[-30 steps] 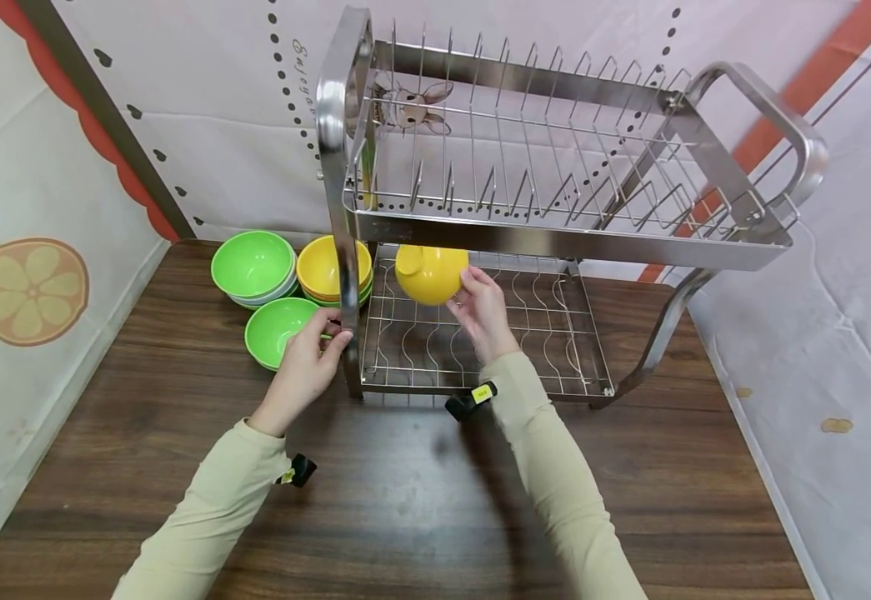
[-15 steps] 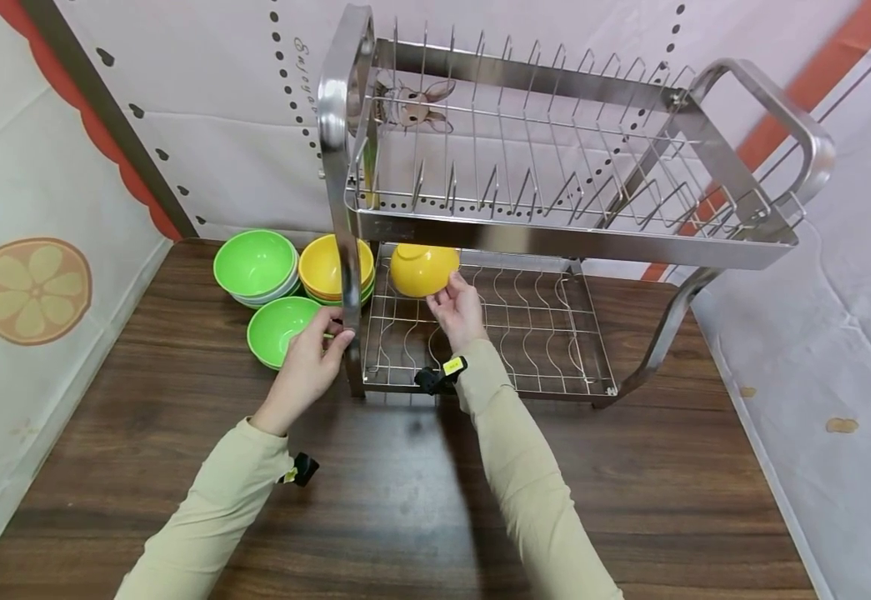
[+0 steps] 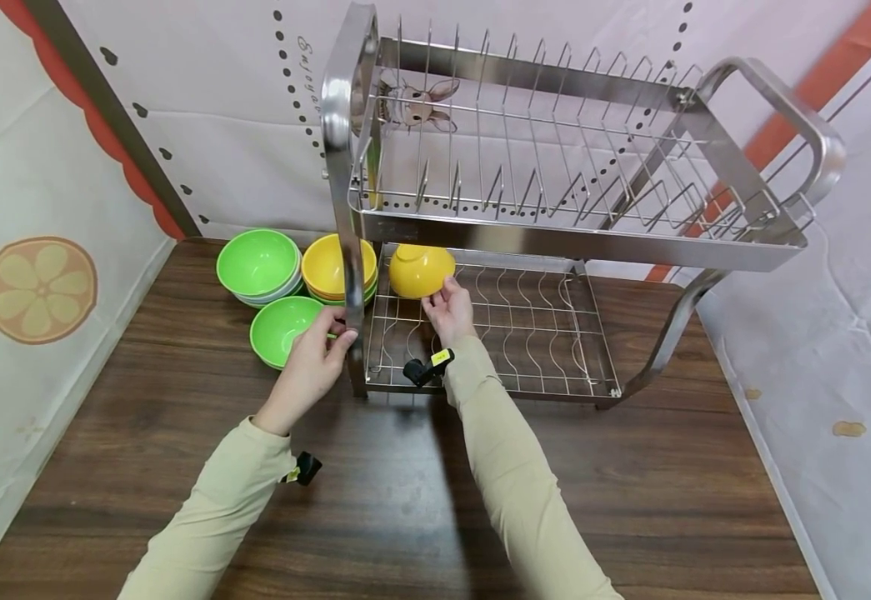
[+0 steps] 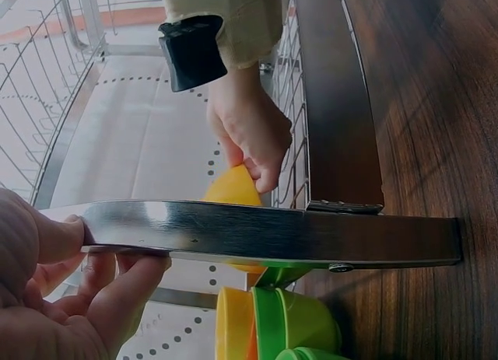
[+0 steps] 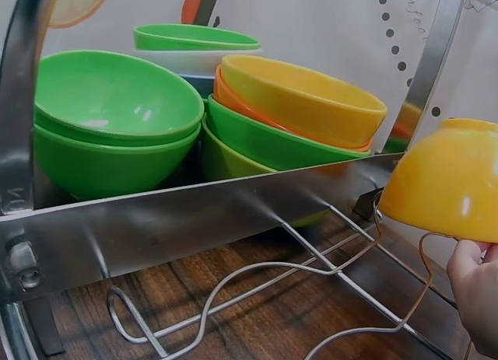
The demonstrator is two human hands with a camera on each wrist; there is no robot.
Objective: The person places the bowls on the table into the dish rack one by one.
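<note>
In the head view my left hand (image 3: 313,367) pinches the front left upright of a steel dish rack (image 3: 351,275), thumb on one side and fingers on the other. My right hand (image 3: 450,313) reaches into the lower tier and holds a yellow bowl (image 3: 422,272) by its rim. That bowl is tilted base-up at the back left of the wavy wire shelf (image 3: 518,321). The right wrist view puts its rim at the wire loops (image 5: 426,243); whether it bears its weight there I cannot tell. The rack's upper front bar hides part of the bowl in the head view.
Left of the rack stand a green-topped bowl stack (image 3: 257,265), a yellow-topped stack (image 3: 324,265) and green bowls (image 3: 285,329) in front. The upper wire tier (image 3: 555,158) overhangs the lower one. Printed cloth walls (image 3: 818,367) enclose the table (image 3: 382,500).
My right hand has carried the yellow bowl slightly left and tilted it further base-up, its motion slowing lately. My left hand keeps its grip on the rack upright.
</note>
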